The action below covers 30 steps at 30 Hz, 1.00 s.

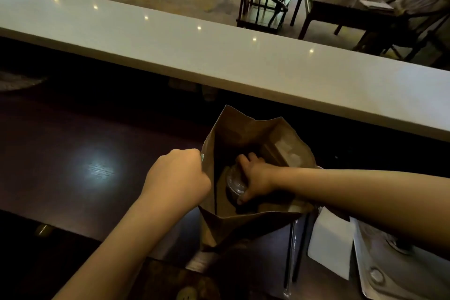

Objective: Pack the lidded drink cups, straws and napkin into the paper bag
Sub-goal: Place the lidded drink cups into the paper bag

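Observation:
A brown paper bag (246, 131) stands open on the dark counter. My left hand (177, 175) pinches the bag's left rim and holds it apart. My right hand (253, 175) reaches down inside the bag and grips a drink cup with a clear lid (234, 181) from above. To the right of the bag lie two straws (295, 248), one clear-wrapped and one dark, and a white napkin (331, 243). Whether a second cup is in the bag, I cannot tell.
A raised white countertop ledge (219, 56) runs across behind the bag. A metal tray (370, 273) sits at the right front corner under my right forearm. Chairs and a table stand beyond the ledge, with a person seated at the far right.

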Tool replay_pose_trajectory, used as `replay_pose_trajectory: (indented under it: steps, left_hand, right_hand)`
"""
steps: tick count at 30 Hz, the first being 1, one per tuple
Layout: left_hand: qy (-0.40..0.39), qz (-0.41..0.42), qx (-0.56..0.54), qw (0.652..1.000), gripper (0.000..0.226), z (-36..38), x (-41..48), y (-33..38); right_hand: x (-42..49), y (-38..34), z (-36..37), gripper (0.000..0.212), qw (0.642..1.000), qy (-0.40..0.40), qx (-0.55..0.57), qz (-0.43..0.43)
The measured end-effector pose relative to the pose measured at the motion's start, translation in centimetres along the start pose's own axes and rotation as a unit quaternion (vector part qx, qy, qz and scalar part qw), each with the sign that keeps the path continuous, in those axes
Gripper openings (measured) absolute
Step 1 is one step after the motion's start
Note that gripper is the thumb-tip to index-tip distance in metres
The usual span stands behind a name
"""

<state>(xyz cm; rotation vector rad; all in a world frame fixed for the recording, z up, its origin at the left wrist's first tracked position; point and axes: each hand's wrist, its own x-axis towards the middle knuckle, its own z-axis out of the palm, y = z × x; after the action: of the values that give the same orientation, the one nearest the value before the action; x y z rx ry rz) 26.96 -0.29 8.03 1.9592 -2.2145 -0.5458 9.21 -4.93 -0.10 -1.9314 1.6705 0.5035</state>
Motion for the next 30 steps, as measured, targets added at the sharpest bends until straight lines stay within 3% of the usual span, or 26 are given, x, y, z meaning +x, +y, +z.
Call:
replay_pose_trajectory:
  steps: [6, 16, 24, 30]
  left_hand:
    - [-0.008, -0.019, -0.001, 1.0, 0.013, 0.3, 0.3, -0.8]
    - [-0.006, -0.019, 0.001, 1.0, 0.024, 0.5, 0.9, -1.6]
    - [-0.02, -0.018, -0.025, 0.999, 0.013, 1.0, 0.8, -1.4]
    - [-0.029, -0.011, -0.045, 0.999, 0.026, 0.6, 0.9, -0.9]
  right_hand:
    - [0.8, -0.4, 1.5, 0.107, 0.998, 0.027, 0.052, -0.002]
    - [2.0, -1.9, 3.2, 0.112, 0.996, 0.04, 0.081, -0.002]
    - [2.2, -2.0, 3.3, 0.118, 0.994, 0.017, 0.109, 0.005]
    - [0.5, -1.6, 0.3, 0.116, 0.996, -0.016, 0.084, 0.007]
